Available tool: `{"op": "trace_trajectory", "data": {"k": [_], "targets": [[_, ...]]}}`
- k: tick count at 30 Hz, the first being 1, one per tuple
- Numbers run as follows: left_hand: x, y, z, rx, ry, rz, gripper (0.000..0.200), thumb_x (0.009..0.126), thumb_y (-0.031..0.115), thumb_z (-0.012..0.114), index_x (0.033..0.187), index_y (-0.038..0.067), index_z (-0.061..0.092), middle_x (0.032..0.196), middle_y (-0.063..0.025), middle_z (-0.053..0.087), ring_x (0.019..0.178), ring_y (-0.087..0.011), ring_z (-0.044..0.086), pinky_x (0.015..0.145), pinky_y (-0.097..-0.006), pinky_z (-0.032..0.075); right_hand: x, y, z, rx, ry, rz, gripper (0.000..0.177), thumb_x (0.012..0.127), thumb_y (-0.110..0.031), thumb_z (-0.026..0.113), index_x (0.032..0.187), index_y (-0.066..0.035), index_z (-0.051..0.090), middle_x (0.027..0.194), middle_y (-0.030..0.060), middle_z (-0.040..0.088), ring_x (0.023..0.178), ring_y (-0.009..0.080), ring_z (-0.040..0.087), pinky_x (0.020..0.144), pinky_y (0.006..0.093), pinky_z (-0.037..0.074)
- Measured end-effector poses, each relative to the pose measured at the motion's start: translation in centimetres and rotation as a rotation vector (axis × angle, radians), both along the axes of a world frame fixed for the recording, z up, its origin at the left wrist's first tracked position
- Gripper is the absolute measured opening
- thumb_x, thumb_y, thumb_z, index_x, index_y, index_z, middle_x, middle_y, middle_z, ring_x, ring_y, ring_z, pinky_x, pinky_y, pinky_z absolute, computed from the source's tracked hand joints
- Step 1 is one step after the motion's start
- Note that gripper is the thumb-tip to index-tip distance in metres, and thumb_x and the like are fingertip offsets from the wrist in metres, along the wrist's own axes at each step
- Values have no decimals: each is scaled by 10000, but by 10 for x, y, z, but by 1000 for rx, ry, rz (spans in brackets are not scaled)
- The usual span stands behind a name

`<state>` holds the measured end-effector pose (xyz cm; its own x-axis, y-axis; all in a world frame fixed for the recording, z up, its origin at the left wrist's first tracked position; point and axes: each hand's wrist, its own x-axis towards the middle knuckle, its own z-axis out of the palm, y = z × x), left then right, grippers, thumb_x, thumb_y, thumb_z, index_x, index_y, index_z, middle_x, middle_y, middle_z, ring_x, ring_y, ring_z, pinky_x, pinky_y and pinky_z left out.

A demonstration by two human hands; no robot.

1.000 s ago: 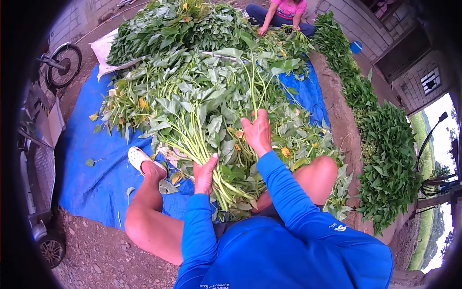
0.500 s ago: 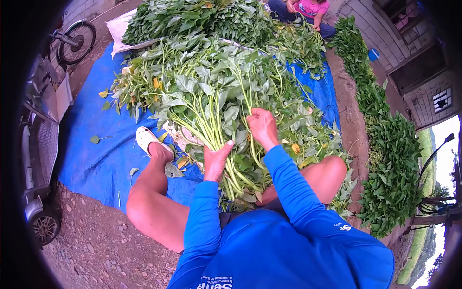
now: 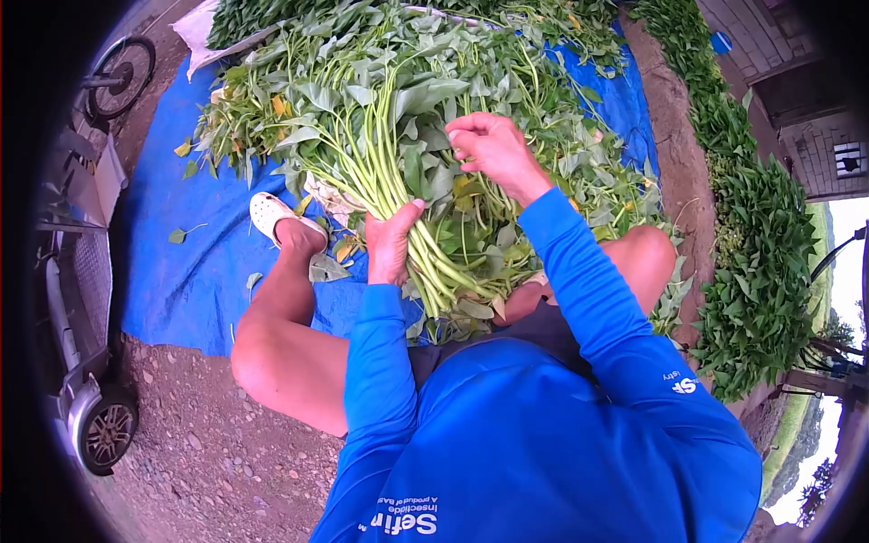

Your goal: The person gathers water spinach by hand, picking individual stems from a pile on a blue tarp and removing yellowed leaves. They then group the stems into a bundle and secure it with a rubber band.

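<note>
My left hand (image 3: 391,240) is wrapped round a bunch of long green leafy stems (image 3: 382,172), its thumb lying across them. The cut ends fan out below the hand, close to my lap, and the broad leaves spread away from me. Just right of the bunch, my right hand (image 3: 498,154) is raised over the leaves. Its fingers are bent and slightly apart, and I see nothing held in them. Beneath both hands spreads a large heap of loose leafy greens (image 3: 552,208), with some yellowed leaves among them.
A blue tarp (image 3: 172,290) lies under the heap. My left foot wears a white clog (image 3: 266,215). A long row of bundled greens (image 3: 756,262) runs along the right side. Parked at the left is a vehicle with a small wheel (image 3: 107,430). Gravel (image 3: 208,434) borders the tarp.
My right hand has come off a stem and lifted slightly, its fingers loosening. The left hand keeps its hold on the bunch. The view has tilted down, so the person at the back is out of frame.
</note>
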<state>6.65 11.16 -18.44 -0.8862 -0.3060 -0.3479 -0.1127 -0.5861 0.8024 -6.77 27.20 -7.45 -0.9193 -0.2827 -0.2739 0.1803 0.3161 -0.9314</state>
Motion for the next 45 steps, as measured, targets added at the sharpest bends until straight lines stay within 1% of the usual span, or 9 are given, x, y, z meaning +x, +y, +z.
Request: {"op": "trace_trajectory", "data": {"k": [5, 7, 11, 19, 23, 27, 36, 41, 45], "targets": [[3, -19, 42, 30, 132, 3, 474, 912, 40, 776, 1348, -1, 594, 1106, -65, 703, 911, -156, 689, 828, -314, 593, 93, 67, 51, 141, 447, 544, 252, 952, -46, 698, 1174, -62, 818, 856, 39, 641, 767, 163, 633, 703, 320, 503], [5, -20, 64, 22, 157, -27, 490, 920, 77, 758, 1367, -23, 583, 1119, -88, 707, 929, -182, 710, 840, -340, 617, 129, 68, 37, 174, 822, 610, 446, 874, -12, 730, 1310, -101, 758, 912, 110, 593, 849, 302, 632, 741, 418, 540], [10, -21, 88, -22, 220, -77, 532, 920, 106, 742, 1401, -32, 562, 1152, -116, 717, 978, -218, 733, 868, -366, 637, 146, 74, 39, 244, 1058, 427, 189, 895, -79, 773, 1079, -78, 726, 900, 105, 569, 906, 302, 624, 765, 432, 550], [18, -37, 148, -155, 183, 88, 435, 980, 175, 737, 1331, -55, 624, 1163, -168, 763, 987, -288, 777, 909, -430, 664, 179, 132, 3, 161, 896, 531, 116, 891, -62, 689, 983, -54, 619, 820, 135, 617, 828, 379, 658, 695, 515, 551], [18, -67, 193, -378, 197, 146, 328, 973, 169, 768, 1192, -60, 684, 1072, -156, 772, 906, -260, 780, 841, -388, 667, 145, 188, 6, 717, 599, 273, 129, 843, -25, 609, 938, 9, 690, 896, 225, 711, 918, 452, 726, 806, 571, 580], [19, -62, 228, -443, 254, 176, 284, 968, 172, 785, 1129, -48, 704, 1058, -146, 768, 875, -233, 771, 822, -368, 664, 122, 216, 30, 680, 705, -124, 398, 961, -202, 669, 1291, 20, 701, 1172, 274, 724, 1125, 453, 691, 990, 527, 550], [-5, -64, 178, -426, 232, 154, 350, 951, 175, 782, 1203, -43, 675, 1020, -105, 734, 840, -217, 741, 773, -365, 644, 52, 121, -18, 481, 293, 214, 291, 945, -248, 721, 1127, -35, 800, 1081, 204, 796, 1045, 395, 758, 961, 476, 581], [-10, -67, 143, -333, 90, 175, 307, 945, 142, 761, 1186, -25, 673, 964, -82, 723, 792, -198, 720, 728, -344, 621, -13, 40, -119, 323, 266, 49, 252, 901, -197, 657, 1039, -53, 812, 1089, 266, 772, 1017, 460, 746, 960, 506, 587], [-12, -66, 115, -269, 67, 182, 439, 946, 108, 750, 1343, -24, 616, 1089, -88, 719, 899, -188, 719, 807, -342, 617, -52, -1, -155, 618, 303, -149, 242, 901, -222, 671, 989, -39, 803, 1062, 262, 772, 1026, 475, 742, 957, 521, 587]]}}
